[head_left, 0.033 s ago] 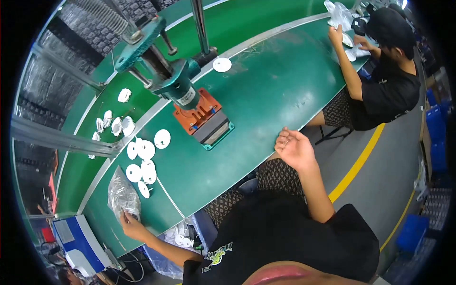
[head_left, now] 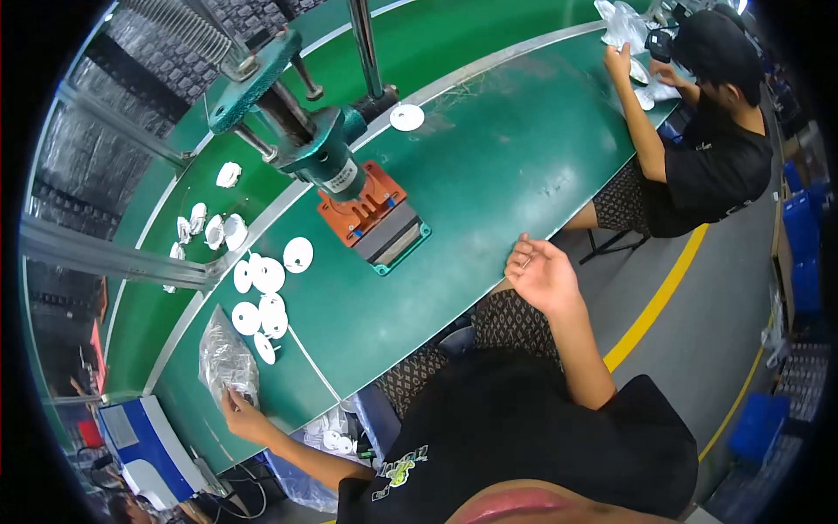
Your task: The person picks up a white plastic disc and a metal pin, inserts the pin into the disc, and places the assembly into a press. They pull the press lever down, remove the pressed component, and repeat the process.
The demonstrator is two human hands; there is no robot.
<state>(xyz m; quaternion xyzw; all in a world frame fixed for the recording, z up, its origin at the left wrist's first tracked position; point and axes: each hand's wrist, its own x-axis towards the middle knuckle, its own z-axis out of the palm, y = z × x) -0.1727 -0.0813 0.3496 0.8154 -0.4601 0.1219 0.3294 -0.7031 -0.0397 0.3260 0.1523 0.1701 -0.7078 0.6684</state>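
At the table's left end lies a crinkled clear plastic bag (head_left: 225,354) with small dark contents I cannot make out. My left hand (head_left: 244,417) is closed on its near end, fingertips pinching at the plastic. My right hand (head_left: 543,278) is open, palm turned up and fingers loosely curled, with a ring on one finger. It holds nothing and hovers by the table's front edge. Several white round discs (head_left: 267,276) lie beside the bag, some overlapping; one tilted disc (head_left: 264,348) shows a thin stem.
A green hand press (head_left: 319,153) with an orange fixture (head_left: 365,205) stands on the green table (head_left: 489,175). Another white disc (head_left: 407,118) lies behind it. White parts (head_left: 214,231) sit on the green belt. A blue-and-white machine (head_left: 153,445) is at left; a co-worker (head_left: 716,148) sits at right.
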